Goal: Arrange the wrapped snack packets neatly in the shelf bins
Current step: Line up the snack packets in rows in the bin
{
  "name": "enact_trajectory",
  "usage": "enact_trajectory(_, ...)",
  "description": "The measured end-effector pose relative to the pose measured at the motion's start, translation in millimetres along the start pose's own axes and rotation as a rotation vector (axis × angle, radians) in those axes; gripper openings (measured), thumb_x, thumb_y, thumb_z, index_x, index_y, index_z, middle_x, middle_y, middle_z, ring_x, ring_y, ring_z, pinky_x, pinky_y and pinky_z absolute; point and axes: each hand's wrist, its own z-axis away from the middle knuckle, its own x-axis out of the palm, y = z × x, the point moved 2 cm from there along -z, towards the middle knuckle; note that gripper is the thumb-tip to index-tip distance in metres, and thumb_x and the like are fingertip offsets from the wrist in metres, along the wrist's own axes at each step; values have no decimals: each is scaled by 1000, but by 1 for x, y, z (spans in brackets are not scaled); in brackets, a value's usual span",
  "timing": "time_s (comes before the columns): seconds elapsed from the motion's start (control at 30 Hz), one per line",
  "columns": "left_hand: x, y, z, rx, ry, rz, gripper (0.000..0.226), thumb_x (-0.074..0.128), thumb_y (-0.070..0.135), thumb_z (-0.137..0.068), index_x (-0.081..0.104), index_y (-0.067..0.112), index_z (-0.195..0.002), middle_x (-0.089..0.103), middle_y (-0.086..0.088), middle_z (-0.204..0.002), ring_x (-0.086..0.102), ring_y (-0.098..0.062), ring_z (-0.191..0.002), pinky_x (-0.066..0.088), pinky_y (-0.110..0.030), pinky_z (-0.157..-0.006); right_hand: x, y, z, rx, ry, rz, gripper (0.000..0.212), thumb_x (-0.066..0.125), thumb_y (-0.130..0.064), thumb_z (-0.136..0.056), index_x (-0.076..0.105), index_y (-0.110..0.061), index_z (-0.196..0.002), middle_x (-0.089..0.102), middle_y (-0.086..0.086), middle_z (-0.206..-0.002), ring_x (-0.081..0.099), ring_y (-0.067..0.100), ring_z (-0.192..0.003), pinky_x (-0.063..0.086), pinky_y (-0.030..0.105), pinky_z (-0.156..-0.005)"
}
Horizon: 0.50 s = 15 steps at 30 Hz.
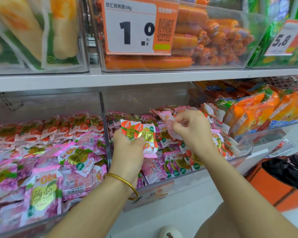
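From the head camera, the person reaches with both arms into the lower shelf, where clear plastic bins stand side by side. The left hand [127, 143] is over the front half of the middle bin [105, 117], and its fingers are curled around a small bunch of red-and-white packets [141, 133], which stand upright above the thumb. I cannot tell how many packets are in the bunch. A gold bangle [126, 182] sits on this wrist. The right hand [193, 129] is further back and to the right in the same bin. Its thumb and fingers are bent close together and pinch a pale pink packet [168, 121], lifted a little above the pile of packets [172, 162] that fills this bin. The two hands are near each other but do not touch. The left bin [41, 103] is full of similar pink and purple packets, many lying crooked. To the right, a tilted bin [244, 140] holds orange bags [255, 109]. On the white shelf board [144, 78] above, a clear box carries orange sausages [187, 40] behind a price tag [136, 28] reading 1.0. At the bottom edge a light shoe [170, 232] is seen on the floor, and a black bag [286, 172] lies at the right.
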Motion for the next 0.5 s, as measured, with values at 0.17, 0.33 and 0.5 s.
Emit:
enact_trajectory(0.17, 5, 5, 6, -15, -44, 106, 52, 52, 5, -91, 33, 25, -135, 47, -12, -134, 54, -35, -115, 46, -57, -93, -18, -23, 10, 128, 138, -532, 14, 62, -10, -84, 63, -20, -73, 61, -17, -79, 57, -6, -75, 46, 12, -69)
enact_trajectory(0.33, 7, 16, 19, 107, -54, 84, 66, 58, 24, -74, 31, 35, -134, 49, -4, -135, 52, -27, -119, 42, -54, -99, -3, -42, 28, 142, -136, -666, 21, 59, -12, -89, 44, -13, -74, 45, -6, -70, 45, -3, -63, 39, 13, -61)
enact_trajectory(0.5, 3, 37, 45, 270, -97, -14, 44, 48, -3, -89, 37, 27, -120, 59, 4, -107, 59, 6, -92, 49, -17, -86, -5, -51, 32, 256, -329, -1100, 30, 76, -9, -66, 48, -17, -72, 48, 5, -65, 46, 15, -58, 39, 20, -49)
